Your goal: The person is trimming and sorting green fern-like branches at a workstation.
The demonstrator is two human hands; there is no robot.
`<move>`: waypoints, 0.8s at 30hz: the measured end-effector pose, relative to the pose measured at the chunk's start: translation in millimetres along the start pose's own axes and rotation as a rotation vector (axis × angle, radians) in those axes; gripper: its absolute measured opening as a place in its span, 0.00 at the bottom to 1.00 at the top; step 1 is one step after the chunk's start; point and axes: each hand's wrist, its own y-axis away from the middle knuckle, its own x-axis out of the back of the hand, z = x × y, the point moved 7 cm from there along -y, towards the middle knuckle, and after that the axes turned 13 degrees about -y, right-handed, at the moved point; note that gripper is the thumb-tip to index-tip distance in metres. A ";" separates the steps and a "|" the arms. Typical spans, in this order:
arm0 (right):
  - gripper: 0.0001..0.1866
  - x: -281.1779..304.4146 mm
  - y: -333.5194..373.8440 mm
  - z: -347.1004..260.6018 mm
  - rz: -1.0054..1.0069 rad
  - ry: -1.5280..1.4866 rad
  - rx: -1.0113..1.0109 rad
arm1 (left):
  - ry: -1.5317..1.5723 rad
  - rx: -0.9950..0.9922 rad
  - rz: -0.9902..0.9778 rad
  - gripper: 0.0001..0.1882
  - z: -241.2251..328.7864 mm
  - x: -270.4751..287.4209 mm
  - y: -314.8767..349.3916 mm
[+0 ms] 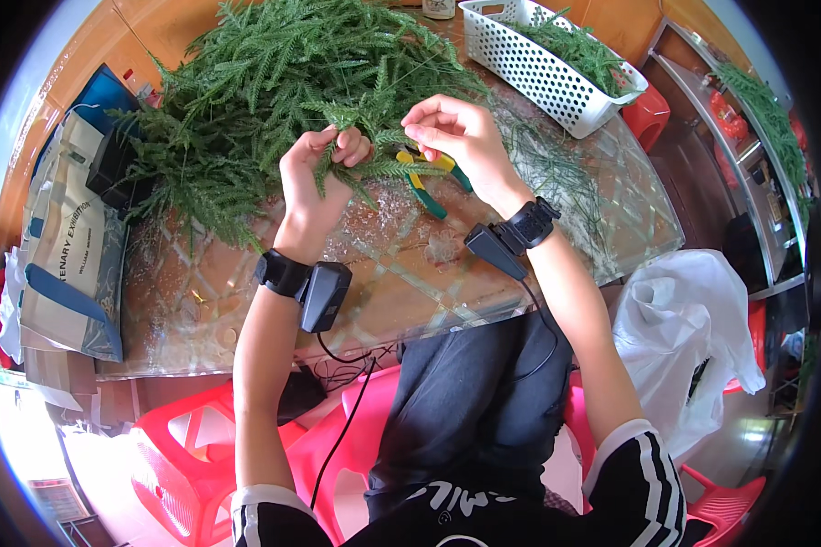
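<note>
the bench (pixel 383 294) is offering open room along its near edge; branches (pixel 310 64) are blocking the far left, a basket (pixel 536 75) the far right, pliers (pixel 422 193) the middle.

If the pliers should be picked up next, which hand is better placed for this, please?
Probably the right hand: it is close to the yellow-and-green pliers. The left hand is farther away and holds a green sprig. I cannot tell whether the right hand pinches something thin.
</note>
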 end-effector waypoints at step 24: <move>0.11 -20.5 19.6 -35.4 0.189 1.025 0.740 | -0.330 0.002 0.104 0.11 -17.1 3.7 2.7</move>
